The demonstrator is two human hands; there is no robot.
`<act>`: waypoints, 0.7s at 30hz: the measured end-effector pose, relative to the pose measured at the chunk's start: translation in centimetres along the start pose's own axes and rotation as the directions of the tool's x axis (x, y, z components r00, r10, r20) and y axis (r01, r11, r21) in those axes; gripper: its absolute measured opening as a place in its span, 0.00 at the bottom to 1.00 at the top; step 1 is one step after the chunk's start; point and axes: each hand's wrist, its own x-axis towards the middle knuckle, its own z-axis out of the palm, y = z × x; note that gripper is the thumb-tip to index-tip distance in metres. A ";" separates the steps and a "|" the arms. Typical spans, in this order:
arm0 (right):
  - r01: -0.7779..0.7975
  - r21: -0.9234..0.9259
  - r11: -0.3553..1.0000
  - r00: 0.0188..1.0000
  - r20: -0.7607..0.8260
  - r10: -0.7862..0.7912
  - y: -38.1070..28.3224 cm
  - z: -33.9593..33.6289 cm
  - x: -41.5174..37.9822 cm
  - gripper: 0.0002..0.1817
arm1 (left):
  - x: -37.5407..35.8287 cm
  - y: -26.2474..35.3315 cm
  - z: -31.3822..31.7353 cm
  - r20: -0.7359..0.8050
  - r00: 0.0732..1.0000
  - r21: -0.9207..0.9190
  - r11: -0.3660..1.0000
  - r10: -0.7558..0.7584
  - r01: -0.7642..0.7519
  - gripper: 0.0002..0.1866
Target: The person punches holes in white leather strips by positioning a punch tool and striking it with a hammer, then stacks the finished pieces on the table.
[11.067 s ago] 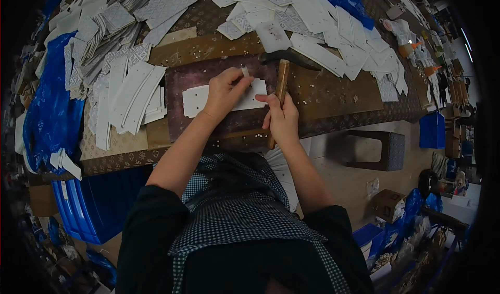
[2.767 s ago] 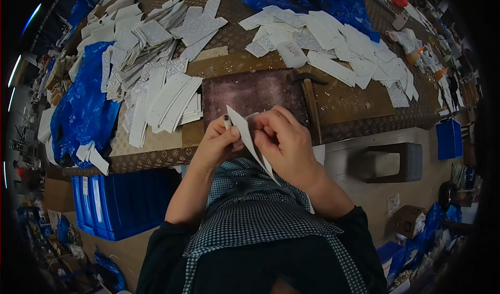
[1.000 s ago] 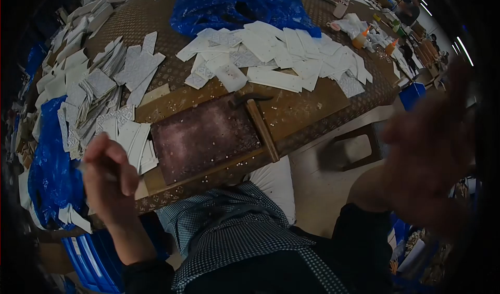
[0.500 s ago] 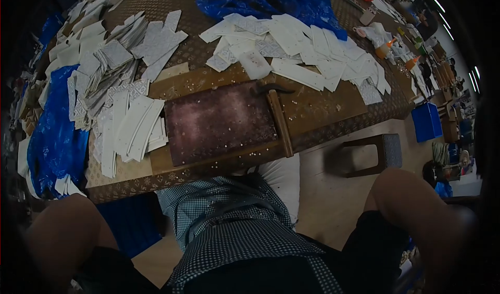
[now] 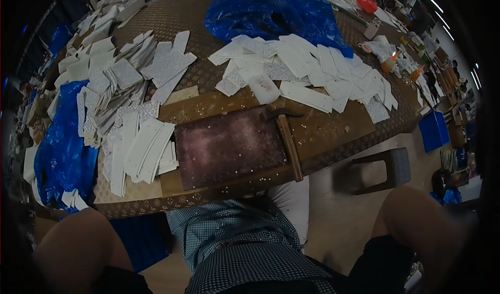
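Hands: both outside the head view, beyond bent arms [image 5: 416, 210]; grip cannot be told.
Hammer: dark-headed, wooden-handled hammer [image 5: 289, 148] beside maroon rectangular board [image 5: 229, 148], handle toward table's near edge [image 5: 208, 199], likely for easy reach.
Pieces: flat white strips [image 5: 148, 148] left.

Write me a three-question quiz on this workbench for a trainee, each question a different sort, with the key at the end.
1. As the camera sees it, along which edge of the dark red board does the handle of the hammer lie?
(a) left
(b) right
(c) nearest the apron

2. True or false: the stool stands on the floor.

3. Fill the gap: the crumpled plastic behind the heap of white pieces is ____ in colour.

Key: 1 b; 2 true; 3 blue.
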 end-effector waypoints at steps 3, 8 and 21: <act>0.000 -0.007 1.000 1.000 0.009 0.000 0.4 0.1 0.0 0.31 | -0.8 -0.7 -0.2 -0.023 1.000 -0.006 1.000 0.013 -0.013 0.18; -0.020 0.010 1.000 1.000 0.003 0.020 0.5 0.7 0.0 0.30 | -1.0 -0.5 -0.8 -0.037 0.999 0.010 1.000 -0.017 0.017 0.17; -0.025 0.012 1.000 0.998 0.054 0.025 1.7 2.3 0.5 0.27 | -2.2 0.7 -1.6 -0.086 0.996 0.108 0.994 0.031 -0.022 0.15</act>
